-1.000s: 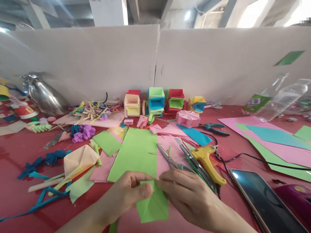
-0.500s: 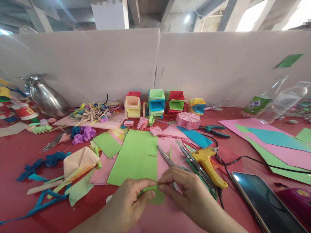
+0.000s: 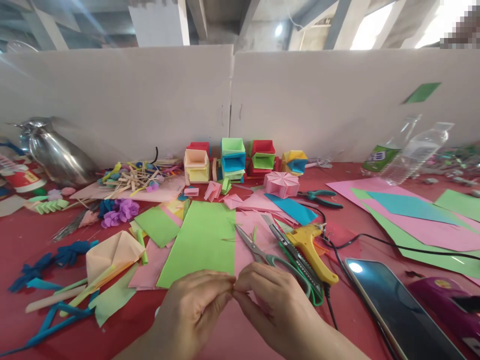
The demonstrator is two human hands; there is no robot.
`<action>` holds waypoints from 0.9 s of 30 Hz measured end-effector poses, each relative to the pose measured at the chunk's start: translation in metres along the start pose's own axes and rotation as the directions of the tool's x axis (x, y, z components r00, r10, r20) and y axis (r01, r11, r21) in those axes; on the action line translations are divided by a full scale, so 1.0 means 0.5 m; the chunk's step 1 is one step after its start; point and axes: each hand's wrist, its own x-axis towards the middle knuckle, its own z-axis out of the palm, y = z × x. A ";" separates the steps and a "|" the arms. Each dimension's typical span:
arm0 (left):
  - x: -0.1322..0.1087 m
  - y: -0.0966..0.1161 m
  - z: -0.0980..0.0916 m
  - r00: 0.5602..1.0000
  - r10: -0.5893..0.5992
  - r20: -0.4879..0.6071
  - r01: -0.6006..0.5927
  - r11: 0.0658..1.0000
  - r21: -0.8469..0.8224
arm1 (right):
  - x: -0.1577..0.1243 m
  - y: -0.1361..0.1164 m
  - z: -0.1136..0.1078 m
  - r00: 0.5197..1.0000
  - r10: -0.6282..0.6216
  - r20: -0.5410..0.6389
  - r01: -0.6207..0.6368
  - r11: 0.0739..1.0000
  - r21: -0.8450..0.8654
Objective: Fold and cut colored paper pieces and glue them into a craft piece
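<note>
Folded green paper, edge-on to view half a second ago, is now masked by the left hand [image 3: 195, 307] and right hand [image 3: 277, 302], each drawn into a narrow thumb-and-finger pinch around it, tips meeting above a smooth pink sheet [image 3: 228, 337]. Just beyond lie a flat, rectangular green sheet [image 3: 202, 242] and metal-bladed scissors [image 3: 255, 251], their rounded handles beside the right hand.

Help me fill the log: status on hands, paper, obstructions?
Left hand and right hand pinched together, hiding any held piece. Green sheet lying just beyond. Scissors close beyond right hand, possible snag.
</note>
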 end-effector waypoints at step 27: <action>0.004 -0.007 -0.005 0.971 0.179 -0.161 -0.155 0.976 0.150 | 0.010 0.012 -0.009 0.999 -0.027 -0.020 0.028 0.997 0.069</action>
